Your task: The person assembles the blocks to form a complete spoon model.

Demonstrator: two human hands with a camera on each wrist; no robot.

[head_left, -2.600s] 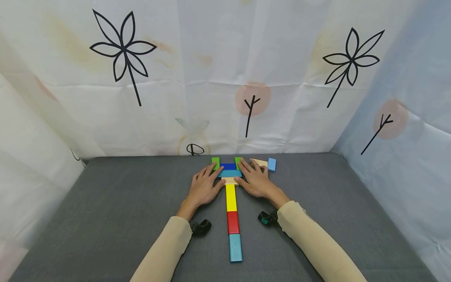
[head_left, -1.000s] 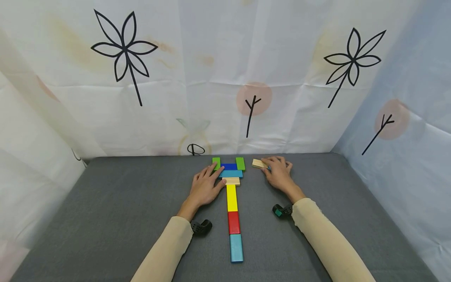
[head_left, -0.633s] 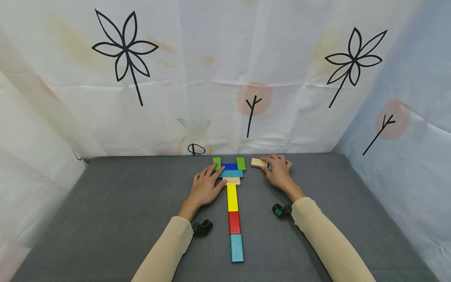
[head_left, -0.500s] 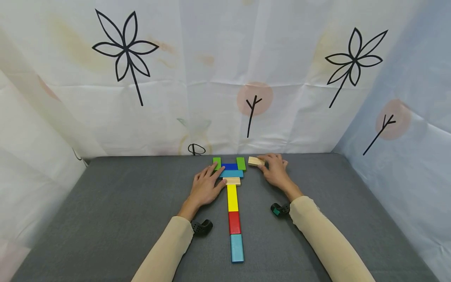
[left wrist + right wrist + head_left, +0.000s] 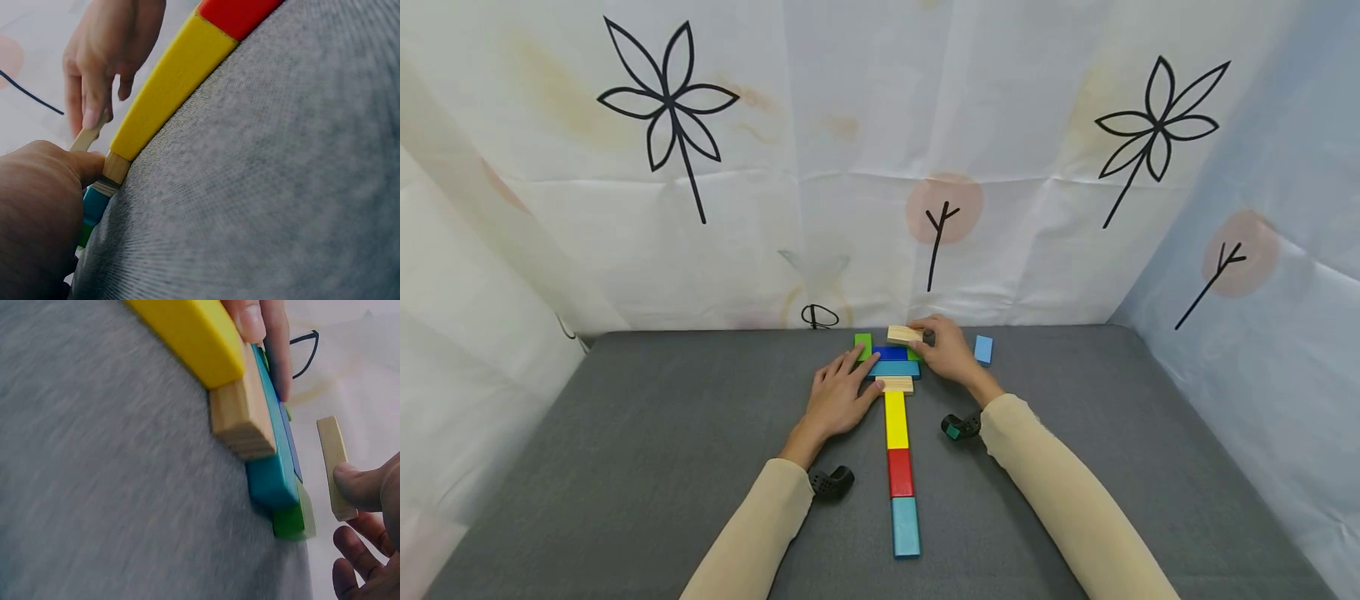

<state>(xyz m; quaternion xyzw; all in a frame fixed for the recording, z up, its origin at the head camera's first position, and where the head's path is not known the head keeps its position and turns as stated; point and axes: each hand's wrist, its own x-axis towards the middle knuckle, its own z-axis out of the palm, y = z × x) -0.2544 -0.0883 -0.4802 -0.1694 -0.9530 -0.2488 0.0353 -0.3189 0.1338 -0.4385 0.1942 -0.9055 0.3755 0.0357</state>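
My right hand [image 5: 949,354] pinches a plain wooden block [image 5: 901,334] between thumb and fingers, raised above the far end of a block figure. My left hand [image 5: 837,402] lies over the figure's left side, fingertips near the left green block [image 5: 863,343] and teal block [image 5: 895,369], thumb at a grooved wooden block [image 5: 895,384]. A dark blue block [image 5: 890,353] sits between the green ones; the right green block [image 5: 292,520] is partly hidden by my right hand in the head view. Yellow [image 5: 896,419], red [image 5: 900,472] and light blue [image 5: 906,527] blocks run toward me.
A loose small light blue block [image 5: 983,350] lies to the right, near the far edge of the grey cloth-covered table [image 5: 662,433]. A patterned white curtain [image 5: 850,167] hangs right behind that edge. Black wrist devices are on both arms.
My right hand has left the figure, taken the plain wooden block from the right and carried it left above the figure's far end. The loose blue block is uncovered. My left hand stays put.
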